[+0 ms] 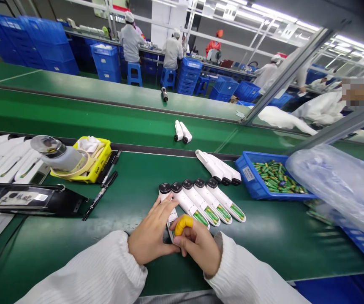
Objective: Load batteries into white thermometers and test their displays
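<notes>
Several white handheld devices (190, 200) with black ends lie in a slanted row on the green bench. Green batteries (212, 215) show in their open compartments. Across the leftmost white handheld device (164, 195) my left hand (152, 234) is closed, fingers over its body and thumb by its near end. My right hand (199, 245) is closed in a pinch at that device's near end, with a yellow cover (183, 224) on one finger. What the pinch holds is hidden. Much of this device is covered by both hands.
Right of the row stands a blue bin (248, 188) of loose batteries, beside a clear plastic bag (337, 185). More white devices (215, 166) lie behind the row. Leftward are markers (101, 194), a yellow basket (98, 169), a bottle (58, 154) and a black fixture (26, 198).
</notes>
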The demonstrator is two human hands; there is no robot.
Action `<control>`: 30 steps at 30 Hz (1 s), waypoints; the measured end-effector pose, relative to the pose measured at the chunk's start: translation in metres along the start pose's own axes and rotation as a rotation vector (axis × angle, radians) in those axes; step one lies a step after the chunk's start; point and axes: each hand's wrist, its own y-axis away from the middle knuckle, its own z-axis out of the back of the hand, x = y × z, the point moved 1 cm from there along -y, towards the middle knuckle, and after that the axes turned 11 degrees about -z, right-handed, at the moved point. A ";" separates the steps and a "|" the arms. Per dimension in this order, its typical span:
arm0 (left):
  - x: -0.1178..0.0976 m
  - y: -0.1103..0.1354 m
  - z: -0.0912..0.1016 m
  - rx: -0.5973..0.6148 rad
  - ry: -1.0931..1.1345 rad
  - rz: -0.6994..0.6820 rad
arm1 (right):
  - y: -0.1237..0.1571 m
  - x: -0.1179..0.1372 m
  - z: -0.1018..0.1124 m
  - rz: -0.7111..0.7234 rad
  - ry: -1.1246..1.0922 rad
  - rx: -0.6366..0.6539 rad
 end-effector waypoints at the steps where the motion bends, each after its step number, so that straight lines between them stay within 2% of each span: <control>1: 0.000 0.000 0.000 -0.001 -0.004 -0.003 | -0.001 0.000 0.000 0.015 0.042 -0.046; 5: -0.001 -0.001 -0.001 0.011 -0.048 -0.027 | -0.010 -0.004 -0.002 0.065 0.295 -0.229; 9: -0.001 -0.001 -0.002 0.049 -0.065 -0.027 | -0.017 0.002 -0.004 0.012 0.445 -0.257; 11: 0.000 0.000 -0.003 0.044 -0.065 -0.025 | -0.018 0.019 0.002 0.043 0.552 -0.221; 13: 0.001 0.001 -0.004 0.031 -0.063 -0.024 | -0.024 0.050 0.015 0.141 0.656 -0.196; 14: 0.001 0.001 -0.004 0.032 -0.061 -0.022 | -0.033 0.070 0.024 0.211 0.699 -0.226; 15: 0.001 0.001 -0.003 0.039 -0.058 -0.020 | -0.046 0.090 0.035 0.274 0.758 -0.266; 17: 0.000 0.001 -0.002 0.072 -0.051 -0.017 | -0.088 0.128 0.056 0.310 0.881 -0.364; 20: -0.001 -0.001 0.001 0.127 -0.058 -0.017 | -0.172 0.163 0.079 0.173 1.049 -0.477; 23: 0.002 -0.004 0.001 0.193 -0.052 -0.013 | -0.244 0.170 0.081 0.056 1.064 -0.509; 25: 0.007 -0.004 0.001 0.245 -0.033 -0.012 | -0.274 0.166 0.073 -0.002 1.068 -0.512; 27: 0.011 -0.005 0.002 0.256 -0.007 -0.027 | -0.290 0.162 0.063 -0.024 1.076 -0.525; 30: 0.011 -0.006 0.006 0.205 0.009 -0.039 | -0.294 0.158 0.060 -0.003 1.096 -0.520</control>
